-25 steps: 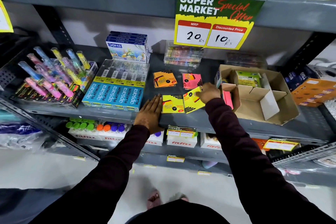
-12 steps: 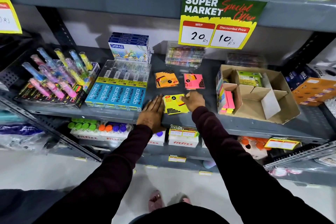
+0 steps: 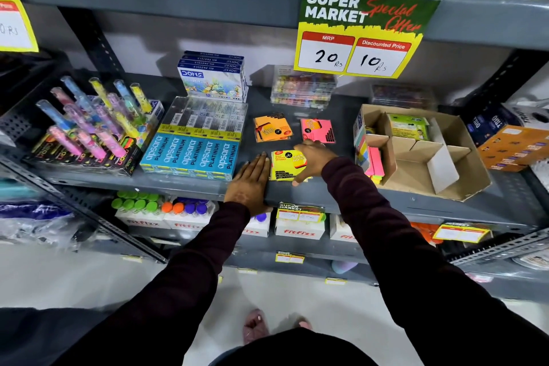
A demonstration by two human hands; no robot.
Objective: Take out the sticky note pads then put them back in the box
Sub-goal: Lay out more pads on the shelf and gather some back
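Note:
Three sets of sticky note pads lie on the grey shelf [image 3: 326, 192]: an orange pad [image 3: 272, 127], a pink pad [image 3: 315, 129] and a yellow stack [image 3: 285, 165] near the front edge. My right hand [image 3: 310, 157] rests over the right side of the yellow stack, fingers spread, thumb at its front corner. My left hand [image 3: 252, 184] lies flat on the shelf, touching the stack's left side. The cardboard box [image 3: 463, 169] with dividers stands to the right, holding a green pack [image 3: 408, 126] and pink and yellow strips [image 3: 375, 162].
Blue Apsara pencil boxes [image 3: 193, 148] sit just left of my left hand. Pens in a display [image 3: 89, 125] stand further left. A Doms box [image 3: 212, 80] and clear cases [image 3: 303, 89] are at the back. An orange carton [image 3: 517, 147] is right of the box.
My right hand carried a yellow pad from beside the box leftward and set it on the other yellow pad. It now rests spread over the stack. My left hand stayed flat.

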